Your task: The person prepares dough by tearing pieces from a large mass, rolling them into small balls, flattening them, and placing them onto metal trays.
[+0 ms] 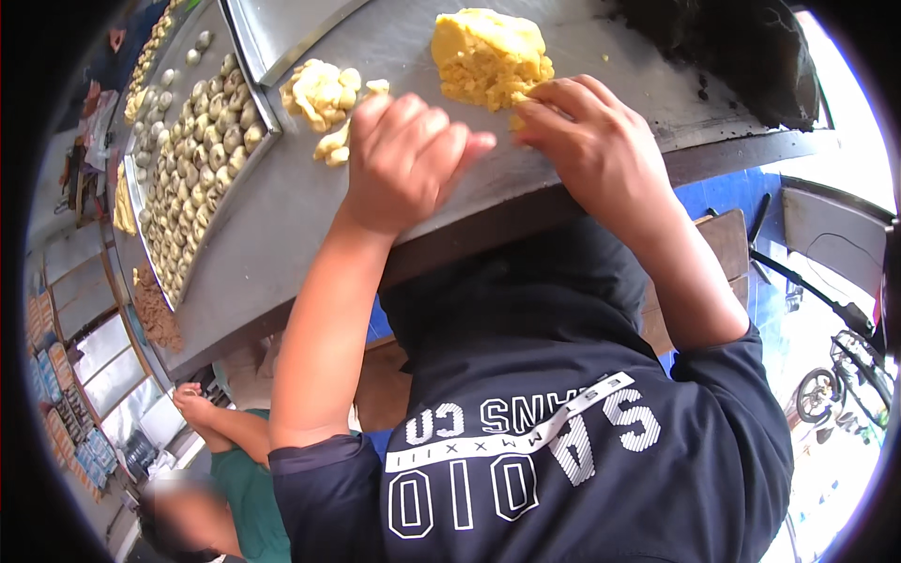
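Note:
My left hand (404, 164) is raised over the steel table (300, 216), its fingers curled and thumb jutting to the right; whatever it may hold is hidden. My right hand (582, 141) pinches some yellow dough at the near edge of a crumbly yellow dough mound (488, 52). Left of the mound, beside my left hand, lies a pile of small pale dough pieces (319, 94).
Metal trays (266, 117) at the left carry several small rounded filled pieces (216, 141). Brown crumbly mixture (160, 310) sits at the table's left end, a dark sheet (713, 52) at back right. A co-worker (244, 488) is at lower left; a motorbike (826, 394) stands right.

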`<state>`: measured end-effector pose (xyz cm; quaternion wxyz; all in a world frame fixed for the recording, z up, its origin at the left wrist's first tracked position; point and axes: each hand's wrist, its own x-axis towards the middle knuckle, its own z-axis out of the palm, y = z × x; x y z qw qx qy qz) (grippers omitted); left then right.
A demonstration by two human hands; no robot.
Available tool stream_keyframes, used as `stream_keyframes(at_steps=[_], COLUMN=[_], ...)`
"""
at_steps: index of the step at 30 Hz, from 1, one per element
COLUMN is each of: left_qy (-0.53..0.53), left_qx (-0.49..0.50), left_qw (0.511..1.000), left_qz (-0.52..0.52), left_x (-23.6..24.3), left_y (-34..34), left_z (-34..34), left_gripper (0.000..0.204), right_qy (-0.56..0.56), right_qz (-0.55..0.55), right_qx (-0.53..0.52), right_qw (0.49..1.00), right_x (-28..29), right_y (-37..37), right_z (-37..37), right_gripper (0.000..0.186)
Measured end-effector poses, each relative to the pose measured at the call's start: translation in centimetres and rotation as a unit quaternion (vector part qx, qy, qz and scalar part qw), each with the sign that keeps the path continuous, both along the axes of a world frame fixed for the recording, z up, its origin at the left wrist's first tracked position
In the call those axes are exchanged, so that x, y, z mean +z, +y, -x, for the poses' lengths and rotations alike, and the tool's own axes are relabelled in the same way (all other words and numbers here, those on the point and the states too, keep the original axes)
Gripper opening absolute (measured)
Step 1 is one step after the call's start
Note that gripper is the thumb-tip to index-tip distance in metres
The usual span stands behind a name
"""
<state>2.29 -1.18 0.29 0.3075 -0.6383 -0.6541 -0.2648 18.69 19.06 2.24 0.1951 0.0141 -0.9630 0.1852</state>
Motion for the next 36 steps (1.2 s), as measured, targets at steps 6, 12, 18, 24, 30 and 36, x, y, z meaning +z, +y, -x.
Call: stream_keyframes(at_steps=[6, 12, 18, 24, 30, 36], left_qy=[-0.221, -0.104, -0.43, -0.621, -0.752, -0.576], left_qx=[0.183, 0.401, 0.257, 0.221, 0.066, 0.123], left_qw=[0.958, 0.894, 0.865, 0.737, 0.615, 0.808], left_qz=[-0.009, 0.173, -0.008, -0.151, -0.229, -0.019], left_x=[3.1, 1.6, 0.0, 0.8, 3.8, 1.0], left_y=[-4.8, -9.6, -9.3, -7.0, -3.7, -7.5], left_z=[0.4, -6.4, -6.1, -8.0, -9.9, -6.5], left_gripper=[0.017, 0.012, 0.015, 0.03, 0.055, 0.035], right_qy=[-0.028, -0.028, -0.022, 0.017, 0.015, 0.013], right_qz=[0.009, 0.023, 0.093, 0.211, 0.253, 0.373], right_qx=[0.014, -0.053, 0.038, 0.085, 0.114, 0.176], right_qw=[0.999, 0.998, 0.995, 0.974, 0.961, 0.911], right_x=[1.0, 1.8, 2.4, 2.5, 1.9, 2.2], right_y=[1.4, 0.2, -1.2, -3.8, -6.3, -5.8], right_z=[0.3, -1.8, -1.2, 0.2, 2.3, 2.3], right_gripper=[0.018, 0.017, 0.033, 0.036, 0.011, 0.017])
